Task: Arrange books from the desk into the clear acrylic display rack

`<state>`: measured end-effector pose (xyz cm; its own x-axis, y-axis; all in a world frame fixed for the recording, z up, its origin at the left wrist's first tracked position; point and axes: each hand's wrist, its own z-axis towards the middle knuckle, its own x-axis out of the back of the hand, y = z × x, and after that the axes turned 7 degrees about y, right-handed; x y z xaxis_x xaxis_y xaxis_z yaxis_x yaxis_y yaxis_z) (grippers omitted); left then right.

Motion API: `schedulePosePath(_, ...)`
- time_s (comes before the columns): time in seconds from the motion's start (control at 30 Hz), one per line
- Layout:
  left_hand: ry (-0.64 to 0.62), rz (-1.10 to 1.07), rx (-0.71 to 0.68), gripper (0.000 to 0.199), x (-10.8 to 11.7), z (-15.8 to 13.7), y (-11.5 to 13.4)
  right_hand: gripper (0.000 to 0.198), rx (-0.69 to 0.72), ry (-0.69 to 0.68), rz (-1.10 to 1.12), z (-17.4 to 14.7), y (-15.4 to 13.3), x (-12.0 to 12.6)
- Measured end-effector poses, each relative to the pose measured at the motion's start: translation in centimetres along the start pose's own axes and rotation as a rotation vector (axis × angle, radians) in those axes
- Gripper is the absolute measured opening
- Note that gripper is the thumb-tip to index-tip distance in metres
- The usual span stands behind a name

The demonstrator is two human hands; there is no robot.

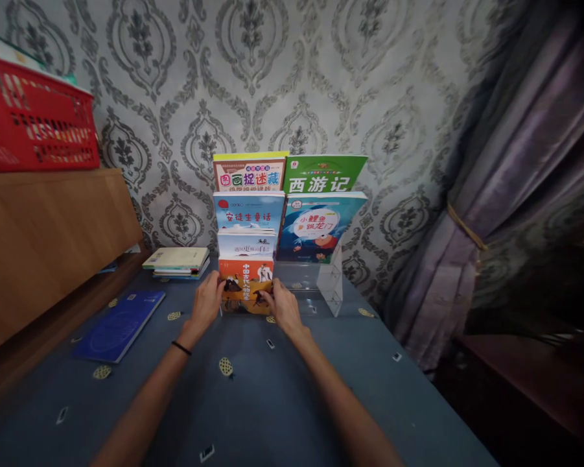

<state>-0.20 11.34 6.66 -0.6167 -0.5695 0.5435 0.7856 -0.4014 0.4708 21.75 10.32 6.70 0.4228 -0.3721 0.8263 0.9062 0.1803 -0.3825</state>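
An orange book (246, 280) stands upright in the lowest front tier of a clear tiered stand (330, 292), on its left side. My left hand (209, 299) grips the book's left edge, and my right hand (282, 305) closes on its right edge, thumb against the cover. Behind it rises a pale blue-white book (246, 244), then a blue book (247, 211) and a brown picture book (249, 172) at the back. To the right, a teal book (315, 227) stands before a green book (325, 172).
A small stack of books (175, 261) lies left of the stand, and a blue book (121, 325) lies flat nearer me. A red basket (39, 117) sits on a wooden cabinet (53, 240) at left. A tied curtain (447, 272) hangs at right beside the cloth-covered table (282, 415).
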Motion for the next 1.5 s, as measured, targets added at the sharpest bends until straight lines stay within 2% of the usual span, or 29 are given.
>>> schedulePosePath(0.93, 0.018, -0.004, 0.042, 0.005, 0.1, -0.6, -0.1, 0.031, -0.056, 0.068, 0.072, -0.2, 0.0, 0.1)
schedulePosePath(1.13, 0.060, 0.057, 0.043, 0.019, 0.2, -0.9, 0.0, 0.033, -0.060, 0.078, 0.099, -0.2, 0.1, 0.1)
schedulePosePath(1.2, 0.133, 0.123, -0.021, 0.027, 0.3, -0.9, 0.4, 0.033, -0.073, 0.081, 0.110, -0.2, 0.1, 0.1)
schedulePosePath(1.3, 0.221, 0.248, -0.221, 0.032, 0.6, -0.8, 1.5, 0.033, -0.095, 0.089, 0.103, -0.3, 0.0, 0.2)
schedulePosePath(1.43, 0.208, 0.366, -0.488, 0.035, 0.6, -0.5, 2.6, 0.033, -0.107, 0.095, 0.104, -0.3, -0.1, 0.2)
schedulePosePath(1.5, 0.191, 0.402, -0.566, 0.038, 0.3, -0.4, 2.8, 0.033, -0.105, 0.096, 0.115, -0.3, 0.0, 0.1)
